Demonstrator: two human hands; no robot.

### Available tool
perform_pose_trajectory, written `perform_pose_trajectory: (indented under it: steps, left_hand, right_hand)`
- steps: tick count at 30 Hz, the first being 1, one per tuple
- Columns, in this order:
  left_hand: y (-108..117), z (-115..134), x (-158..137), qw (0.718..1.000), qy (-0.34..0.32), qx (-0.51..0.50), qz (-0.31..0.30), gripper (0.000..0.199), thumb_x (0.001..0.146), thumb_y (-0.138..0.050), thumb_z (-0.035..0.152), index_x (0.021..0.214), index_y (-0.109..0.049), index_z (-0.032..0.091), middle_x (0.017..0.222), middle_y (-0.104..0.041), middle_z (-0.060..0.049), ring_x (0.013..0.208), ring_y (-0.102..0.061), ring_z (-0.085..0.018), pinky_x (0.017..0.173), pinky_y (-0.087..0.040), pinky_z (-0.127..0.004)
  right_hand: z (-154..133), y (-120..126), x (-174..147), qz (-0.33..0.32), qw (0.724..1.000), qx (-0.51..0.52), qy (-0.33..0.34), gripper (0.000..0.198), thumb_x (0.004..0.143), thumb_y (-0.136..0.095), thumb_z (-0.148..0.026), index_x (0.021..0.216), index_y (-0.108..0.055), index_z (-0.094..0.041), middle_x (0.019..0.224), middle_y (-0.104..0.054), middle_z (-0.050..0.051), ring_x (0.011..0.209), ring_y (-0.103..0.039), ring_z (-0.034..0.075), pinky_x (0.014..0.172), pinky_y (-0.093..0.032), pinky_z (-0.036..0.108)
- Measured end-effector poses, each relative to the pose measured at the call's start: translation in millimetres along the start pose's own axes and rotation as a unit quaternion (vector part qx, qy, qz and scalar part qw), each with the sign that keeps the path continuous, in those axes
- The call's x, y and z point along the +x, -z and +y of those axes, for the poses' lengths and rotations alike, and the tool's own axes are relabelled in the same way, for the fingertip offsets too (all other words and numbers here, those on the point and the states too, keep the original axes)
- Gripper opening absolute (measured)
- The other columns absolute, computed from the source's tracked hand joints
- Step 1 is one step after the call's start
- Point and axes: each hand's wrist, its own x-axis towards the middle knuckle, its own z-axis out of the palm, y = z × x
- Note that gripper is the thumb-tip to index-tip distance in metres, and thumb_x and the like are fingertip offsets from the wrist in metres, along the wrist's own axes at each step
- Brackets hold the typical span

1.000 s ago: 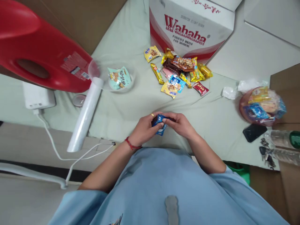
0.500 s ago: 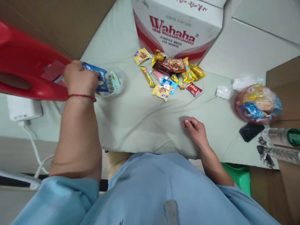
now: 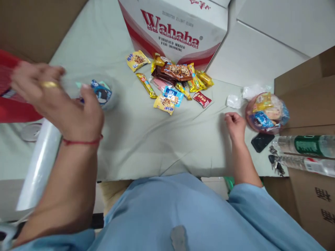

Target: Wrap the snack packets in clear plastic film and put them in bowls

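Note:
My left hand point(image 3: 59, 101), slightly blurred, is over the left side of the table with thumb and fingers apart, and I see nothing in it. Right beside its thumb is a clear bowl point(image 3: 113, 96) with a blue snack packet point(image 3: 101, 92) in it. My right hand point(image 3: 235, 126) hovers at or just over the cloth with its fingers curled shut; nothing shows in them. A reddish bowl point(image 3: 250, 122) of wrapped snacks stands to its right. Between the hands, farther back, lies a pile of wrapped snacks point(image 3: 174, 71), with a yellow cookie packet point(image 3: 164, 104) at its front.
A Wahaha carton point(image 3: 178, 29) stands behind the pile. At the left are a red jug point(image 3: 15, 111) and a pale plastic-looking roll point(image 3: 39, 167). A black case point(image 3: 262, 142), keys point(image 3: 276, 162) and two bottles point(image 3: 306, 144) lie at the right. White wrappers point(image 3: 233, 101) lie near the reddish bowl.
My left hand has let go of the blue packet, which is now in the clear bowl, and has drawn away leftward with fingers opened. My right hand has moved toward the reddish bowl.

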Motion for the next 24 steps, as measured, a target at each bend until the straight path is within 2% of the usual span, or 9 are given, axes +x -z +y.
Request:
perform_pose_trajectory:
  steps: [3, 6, 10, 12, 14, 15, 17, 20, 24]
  left_hand:
    - [3.4, 20.5, -59.2, 0.989, -0.133, -0.032, -0.05, 0.034, 0.086, -0.067, 0.028, 0.118, -0.07, 0.016, 0.131, -0.063, -0.013, 0.134, -0.057, -0.033, 0.118, -0.045, -0.057]
    - [1.3, 33.6, -114.6, 0.978, -0.125, -0.074, -0.152, 0.013, 0.093, -0.062, 0.029, 0.1, -0.072, 0.025, 0.117, -0.068, -0.01, 0.124, -0.065, -0.031, 0.107, -0.055, -0.054]
    - [0.9, 40.5, -154.1, 0.959, -0.059, -0.133, -0.242, 0.017, 0.098, -0.059, 0.033, 0.104, -0.073, 0.025, 0.117, -0.069, -0.01, 0.118, -0.067, -0.029, 0.102, -0.059, -0.05]
    - [1.0, 48.5, -160.7, 0.945, -0.022, -0.181, -0.27, 0.019, 0.099, -0.061, 0.034, 0.112, -0.071, 0.025, 0.119, -0.067, -0.009, 0.109, -0.07, -0.024, 0.094, -0.062, -0.043]
    - [-1.9, 62.1, -162.4, 0.924, 0.003, -0.242, -0.295, 0.018, 0.1, -0.061, 0.035, 0.114, -0.068, 0.025, 0.118, -0.066, -0.008, 0.095, -0.07, -0.019, 0.081, -0.063, -0.035]
    - [-4.9, 70.3, -162.2, 0.914, 0.004, -0.27, -0.304, 0.017, 0.1, -0.062, 0.035, 0.112, -0.067, 0.025, 0.116, -0.066, -0.008, 0.09, -0.069, -0.017, 0.077, -0.063, -0.032]
    - [-14.1, 86.9, -160.6, 0.903, -0.015, -0.301, -0.305, 0.017, 0.099, -0.066, 0.037, 0.11, -0.067, 0.024, 0.115, -0.066, -0.008, 0.092, -0.068, -0.017, 0.079, -0.062, -0.032]
    - [-30.5, 102.7, -156.5, 0.906, -0.037, -0.305, -0.293, 0.032, 0.092, -0.074, 0.044, 0.115, -0.068, 0.023, 0.123, -0.068, -0.011, 0.112, -0.067, -0.024, 0.098, -0.059, -0.041]
    - [-40.9, 97.6, -149.5, 0.878, 0.01, -0.349, -0.326, 0.023, 0.1, -0.062, 0.042, 0.098, -0.073, 0.022, 0.103, -0.074, -0.007, 0.099, -0.07, -0.021, 0.095, -0.056, -0.038]
  right_hand:
    - [6.2, 11.9, 48.3, 0.062, 0.99, -0.12, 0.046, 0.022, 0.088, -0.062, -0.009, 0.103, -0.077, -0.007, 0.103, -0.072, 0.015, 0.081, -0.057, 0.014, 0.084, -0.043, 0.034]
    - [2.2, 17.0, 77.8, 0.032, 0.985, -0.16, 0.046, 0.026, 0.085, -0.063, -0.002, 0.106, -0.078, -0.008, 0.127, -0.067, 0.022, 0.092, -0.056, 0.013, 0.09, -0.037, 0.037]
    - [-9.8, 13.9, 74.4, 0.025, 0.993, -0.11, 0.012, 0.008, 0.089, -0.068, -0.015, 0.091, -0.074, -0.011, 0.098, -0.071, 0.012, 0.08, -0.054, 0.011, 0.081, -0.04, 0.034]
    - [-18.4, 4.4, 48.6, 0.022, 0.997, -0.07, -0.003, 0.011, 0.092, -0.069, -0.025, 0.092, -0.071, -0.014, 0.082, -0.068, 0.005, 0.066, -0.052, 0.01, 0.067, -0.043, 0.029]
    - [-30.8, -12.6, 7.8, -0.029, 0.999, 0.01, -0.041, 0.021, 0.09, -0.072, -0.038, 0.091, -0.069, -0.018, 0.07, -0.063, -0.002, 0.052, -0.047, 0.009, 0.05, -0.039, 0.025]
    - [-38.6, -23.3, -15.9, -0.098, 0.984, 0.118, -0.094, 0.024, 0.085, -0.077, -0.042, 0.089, -0.068, -0.02, 0.068, -0.063, -0.003, 0.05, -0.047, 0.009, 0.046, -0.039, 0.023]
    - [-56.7, -46.6, -63.2, -0.211, 0.915, 0.286, -0.192, 0.037, 0.074, -0.087, -0.05, 0.086, -0.069, -0.021, 0.064, -0.063, -0.003, 0.05, -0.052, 0.01, 0.045, -0.045, 0.021]
    - [-81.9, -76.7, -114.3, -0.303, 0.827, 0.392, -0.264, 0.041, 0.066, -0.094, -0.05, 0.086, -0.071, -0.022, 0.068, -0.066, -0.003, 0.058, -0.06, 0.011, 0.055, -0.056, 0.022]
    - [-95.1, -92.4, -127.2, -0.34, 0.805, 0.414, -0.254, 0.041, 0.064, -0.095, -0.044, 0.088, -0.072, -0.021, 0.071, -0.066, -0.004, 0.059, -0.057, 0.008, 0.056, -0.052, 0.02]
